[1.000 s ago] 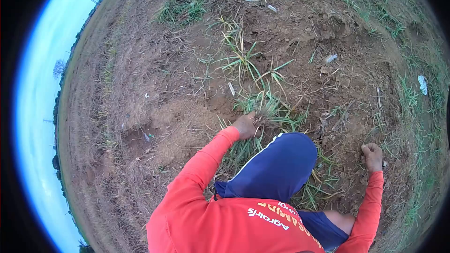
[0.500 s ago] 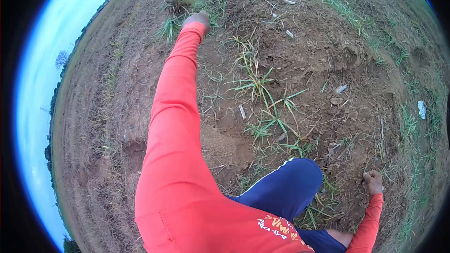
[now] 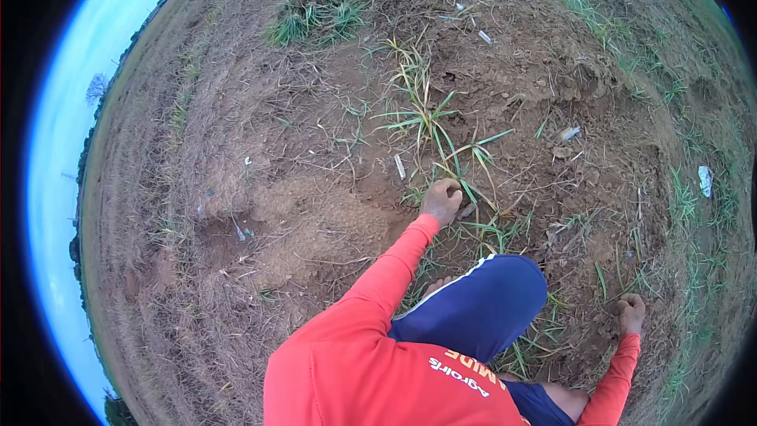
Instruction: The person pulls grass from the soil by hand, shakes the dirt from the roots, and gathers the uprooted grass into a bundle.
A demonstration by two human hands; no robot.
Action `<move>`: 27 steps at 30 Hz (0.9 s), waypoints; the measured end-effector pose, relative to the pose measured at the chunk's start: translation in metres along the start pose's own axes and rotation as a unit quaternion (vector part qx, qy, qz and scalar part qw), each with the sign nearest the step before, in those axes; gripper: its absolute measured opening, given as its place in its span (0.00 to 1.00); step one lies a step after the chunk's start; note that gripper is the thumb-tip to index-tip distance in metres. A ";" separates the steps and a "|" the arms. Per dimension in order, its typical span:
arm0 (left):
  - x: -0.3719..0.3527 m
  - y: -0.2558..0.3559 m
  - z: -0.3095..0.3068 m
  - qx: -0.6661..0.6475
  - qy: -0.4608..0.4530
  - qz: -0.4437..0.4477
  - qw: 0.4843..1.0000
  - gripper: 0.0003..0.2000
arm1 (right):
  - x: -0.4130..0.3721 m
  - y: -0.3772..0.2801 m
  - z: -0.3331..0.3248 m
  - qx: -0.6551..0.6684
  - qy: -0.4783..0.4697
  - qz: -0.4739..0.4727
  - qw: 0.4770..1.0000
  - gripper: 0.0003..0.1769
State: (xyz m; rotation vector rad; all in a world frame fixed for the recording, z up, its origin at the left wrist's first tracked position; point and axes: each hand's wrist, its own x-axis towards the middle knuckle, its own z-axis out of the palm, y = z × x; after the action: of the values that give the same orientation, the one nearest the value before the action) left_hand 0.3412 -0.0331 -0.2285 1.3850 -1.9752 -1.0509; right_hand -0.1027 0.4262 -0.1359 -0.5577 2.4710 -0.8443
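My left hand point(image 3: 442, 202) is low over the soil in front of my knee, its fingers closed at the base of a long-bladed grass clump point(image 3: 473, 189). The grip itself is partly hidden by the hand's back. Off to the right, my right hand point(image 3: 631, 313) is curled close to the ground. Thin green blades point(image 3: 601, 281) stand just beside it, and whatever its fingers hold is too small to make out. A taller, partly yellowed grass plant point(image 3: 424, 116) grows ahead of my left hand.
Farther ahead lies a dense green grass tuft point(image 3: 327, 12). Pale litter pieces point(image 3: 400, 166) and a white crumpled scrap point(image 3: 705, 181) are scattered on the dry soil. My bent knee point(image 3: 505, 292) sits between the hands. Grass lines the right side.
My left hand has come back from the far grass tuft to the clump near my knee. My right hand has stayed almost in place, with thin blades now visible beside it.
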 end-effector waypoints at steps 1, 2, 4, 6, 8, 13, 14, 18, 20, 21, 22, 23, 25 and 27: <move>0.000 -0.004 0.001 -0.002 0.012 0.000 1.000 0.12 | -0.003 0.007 0.002 -0.049 0.002 -0.029 0.998 0.08; 0.001 -0.007 0.001 -0.003 0.024 0.000 1.000 0.12 | -0.006 0.014 0.003 -0.097 0.004 -0.058 0.994 0.07; 0.001 -0.004 -0.003 -0.006 0.028 -0.021 0.999 0.12 | -0.023 -0.017 0.003 -0.009 -0.038 0.054 0.998 0.06; 0.001 -0.003 -0.003 -0.001 0.018 -0.035 0.999 0.12 | -0.027 -0.031 0.003 0.019 -0.044 0.065 0.997 0.08; 0.005 -0.003 -0.003 0.011 0.007 -0.044 0.999 0.12 | -0.028 -0.026 0.010 -0.016 -0.012 -0.019 1.000 0.11; 0.027 -0.067 0.010 -0.094 0.058 -0.105 0.988 0.12 | -0.042 -0.049 0.012 -0.046 -0.031 -0.035 0.998 0.15; 0.037 -0.073 0.003 -0.075 0.072 -0.107 0.989 0.12 | -0.040 -0.046 0.012 -0.048 -0.032 -0.034 0.998 0.16; 0.051 -0.082 -0.009 -0.067 0.095 -0.126 0.985 0.11 | -0.046 -0.028 0.007 -0.049 -0.044 -0.026 0.997 0.20; 0.049 -0.044 -0.019 -0.024 0.101 -0.086 0.991 0.10 | -0.049 -0.038 0.009 -0.032 -0.052 0.008 0.998 0.21; 0.048 -0.027 -0.021 -0.003 0.102 -0.064 0.993 0.10 | -0.053 -0.042 0.009 -0.023 -0.055 0.027 0.998 0.22; 0.053 -0.022 -0.017 -0.048 0.103 -0.075 0.991 0.11 | -0.054 -0.043 0.010 -0.021 -0.057 0.035 0.998 0.22; 0.062 -0.015 -0.014 -0.024 0.117 -0.027 0.992 0.12 | -0.054 -0.045 0.011 -0.018 -0.057 0.040 0.997 0.22; 0.082 -0.003 -0.005 0.023 0.144 0.063 0.987 0.13 | -0.051 -0.044 0.010 -0.022 -0.054 0.040 0.997 0.23; 0.100 0.016 0.008 0.119 0.074 0.049 0.989 0.21 | -0.047 -0.038 0.012 -0.035 -0.054 0.029 0.998 0.23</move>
State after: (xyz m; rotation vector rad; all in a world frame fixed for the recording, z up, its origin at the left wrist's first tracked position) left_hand 0.2916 -0.1210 -0.2227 1.4255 -2.0855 -0.6644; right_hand -0.0499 0.4170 -0.1060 -0.5374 2.4140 -0.6894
